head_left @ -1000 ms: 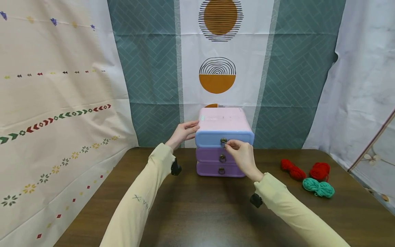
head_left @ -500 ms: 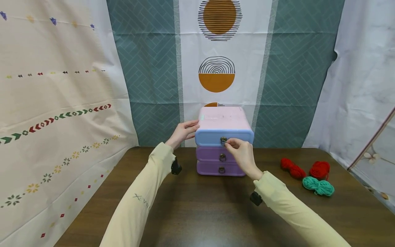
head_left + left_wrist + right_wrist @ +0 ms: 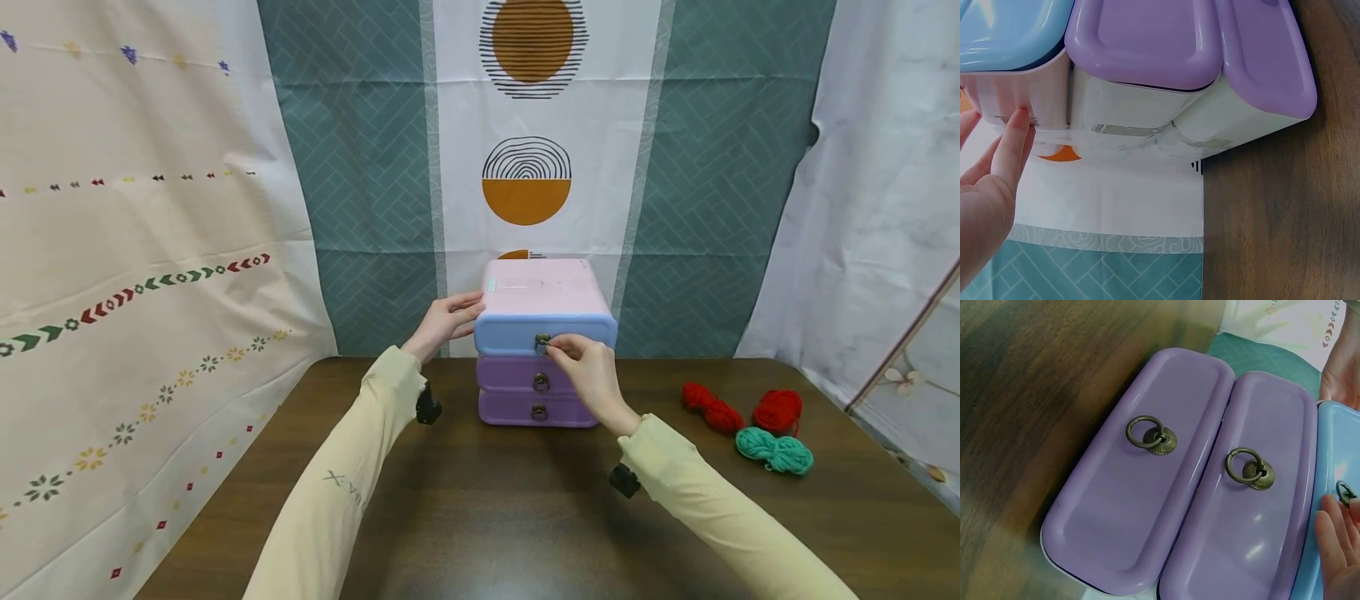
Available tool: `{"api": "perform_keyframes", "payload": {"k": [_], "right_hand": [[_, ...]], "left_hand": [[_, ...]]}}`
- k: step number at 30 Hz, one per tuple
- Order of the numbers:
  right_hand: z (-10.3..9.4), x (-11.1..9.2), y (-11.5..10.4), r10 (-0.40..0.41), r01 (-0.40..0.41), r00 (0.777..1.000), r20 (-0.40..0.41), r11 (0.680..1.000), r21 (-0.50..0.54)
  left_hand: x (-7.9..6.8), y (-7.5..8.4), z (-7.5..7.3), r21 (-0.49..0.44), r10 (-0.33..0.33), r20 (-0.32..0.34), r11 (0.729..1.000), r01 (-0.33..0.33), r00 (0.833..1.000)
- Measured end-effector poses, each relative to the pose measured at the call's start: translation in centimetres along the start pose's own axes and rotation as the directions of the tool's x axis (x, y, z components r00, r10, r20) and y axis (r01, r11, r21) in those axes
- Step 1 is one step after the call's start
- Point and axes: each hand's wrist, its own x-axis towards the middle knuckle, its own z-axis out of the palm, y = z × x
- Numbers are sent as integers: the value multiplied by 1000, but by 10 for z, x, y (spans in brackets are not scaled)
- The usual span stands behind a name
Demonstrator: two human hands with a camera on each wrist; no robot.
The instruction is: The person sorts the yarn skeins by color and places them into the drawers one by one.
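Note:
A small chest of three stacked drawer units stands at the back of the table in the head view. Its top unit has a pink casing (image 3: 543, 287) and a blue drawer front (image 3: 504, 336); below are two purple drawer fronts (image 3: 1125, 487). All three drawers look closed. My left hand (image 3: 442, 327) touches the left side of the pink casing with extended fingers, as the left wrist view confirms. With thumb and fingers, my right hand (image 3: 592, 379) pinches the ring pull (image 3: 1343, 491) on the blue drawer; the fingertips partly cover it.
Two red yarn skeins (image 3: 711, 408) (image 3: 777, 412) and a teal yarn skein (image 3: 774, 451) lie on the right of the brown wooden table (image 3: 480, 517). Patterned curtains (image 3: 360, 208) hang behind the chest and along both sides.

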Motion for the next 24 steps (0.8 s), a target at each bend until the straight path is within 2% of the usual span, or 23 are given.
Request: {"api": "perform_keyframes", "payload": {"k": [4,13,19,24], "right_hand": [[-3,-2,0,17,-17,1000,-4,1000,2],[-4,-13,8,97,-98,995,20,994,49],[1,-24,18,152,-153,988,37,987,40],[5,-30,22,133,-135,991,21,986,98]], "left_hand": [[2,-2,-1,-1,2,6,1000,-2,1000],[15,-24,-7,8,32,-17,999,-32,999],[15,-26,-8,5,39,-20,999,-39,999],[15,-25,-8,-3,37,-17,999,-37,999]]}}
